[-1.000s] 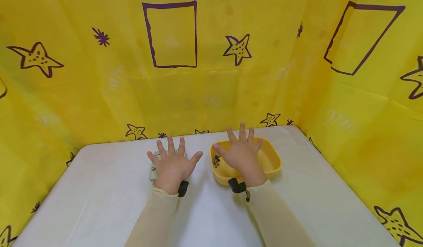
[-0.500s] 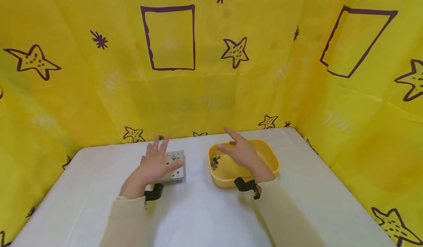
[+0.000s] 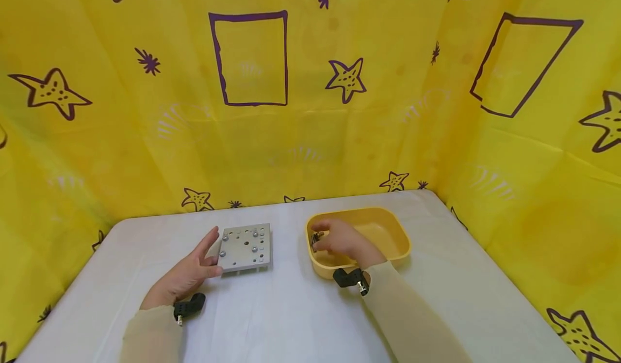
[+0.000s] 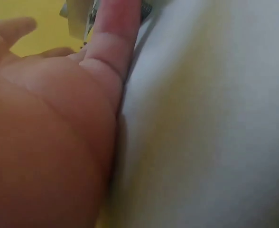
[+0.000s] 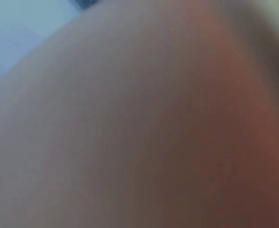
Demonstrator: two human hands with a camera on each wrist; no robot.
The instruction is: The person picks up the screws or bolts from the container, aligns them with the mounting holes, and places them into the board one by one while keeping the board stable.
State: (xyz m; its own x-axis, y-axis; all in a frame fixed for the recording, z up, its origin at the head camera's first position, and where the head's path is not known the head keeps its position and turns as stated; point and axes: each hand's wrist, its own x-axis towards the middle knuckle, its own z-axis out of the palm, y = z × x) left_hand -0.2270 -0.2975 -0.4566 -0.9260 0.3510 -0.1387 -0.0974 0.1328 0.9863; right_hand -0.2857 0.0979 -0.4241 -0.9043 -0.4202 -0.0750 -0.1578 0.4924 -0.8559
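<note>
In the head view a square grey metal plate (image 3: 245,248) with holes and several screw heads lies raised a little off the white table. My left hand (image 3: 186,274) is at its left edge, fingers extended and thumb at the near left corner. The left wrist view has the thumb (image 4: 116,42) straight against the plate's side. My right hand (image 3: 346,240) reaches into a yellow bin (image 3: 388,233). Its index finger and thumb stand apart around a small cluster of dark metal screws (image 3: 316,238) at the bin's left end. Skin fills the blurred right wrist view.
The white tabletop (image 3: 286,309) runs between and in front of the plate and bin. Behind and on both sides hangs a yellow curtain (image 3: 310,125) with drawn stars, close to the table's far edge. Each wrist wears a black camera mount (image 3: 349,278).
From above the plate, my left hand has moved left and down to its edge, uncovering it. My spread right hand has lowered into the bin, fingers bending toward the screws.
</note>
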